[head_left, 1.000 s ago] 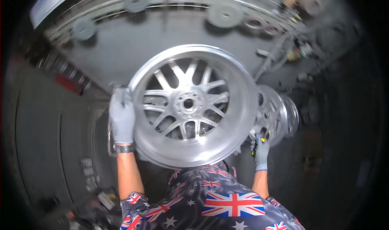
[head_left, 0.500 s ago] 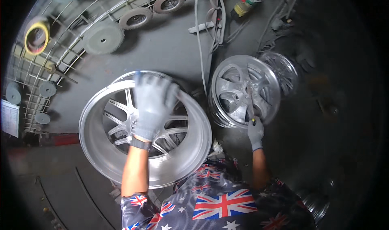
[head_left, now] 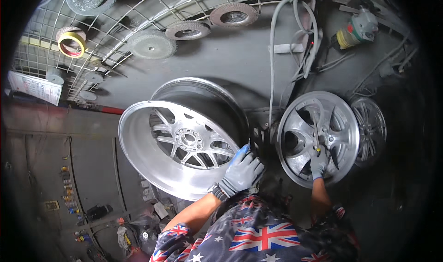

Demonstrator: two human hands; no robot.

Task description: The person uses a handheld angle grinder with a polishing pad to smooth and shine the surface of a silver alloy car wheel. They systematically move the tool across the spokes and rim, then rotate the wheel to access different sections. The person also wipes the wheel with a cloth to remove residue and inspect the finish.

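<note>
A large bare silver wheel (head_left: pixel 154 176), tilted with its deep lip towards me, stands left of centre. My left hand (head_left: pixel 241 172), in a grey glove with a blue patch near the thumb, is closed at the lower right edge of that wheel. Its palm side is hidden. To the right stands a five-spoke silver wheel (head_left: pixel 349 137). In front of its spokes my gloved right hand (head_left: pixel 319 164) grips a long, thin hand tool (head_left: pixel 315 130) with a yellow spot near the grip. The tool's exact kind is unclear.
A smaller multi-spoke wheel (head_left: pixel 369 128) leans behind on the right. Abrasive flap discs (head_left: pixel 234 15) and a yellow tape roll (head_left: pixel 72 45) hang on a wire rack (head_left: pixel 134 12). A power tool (head_left: pixel 357 29) and a looped grey hose (head_left: pixel 273 68) hang at the back.
My left hand has come off the large wheel's middle to its lower right edge. That wheel now looks more tilted. My view has shifted left; the right hand keeps hold of the thin tool.
</note>
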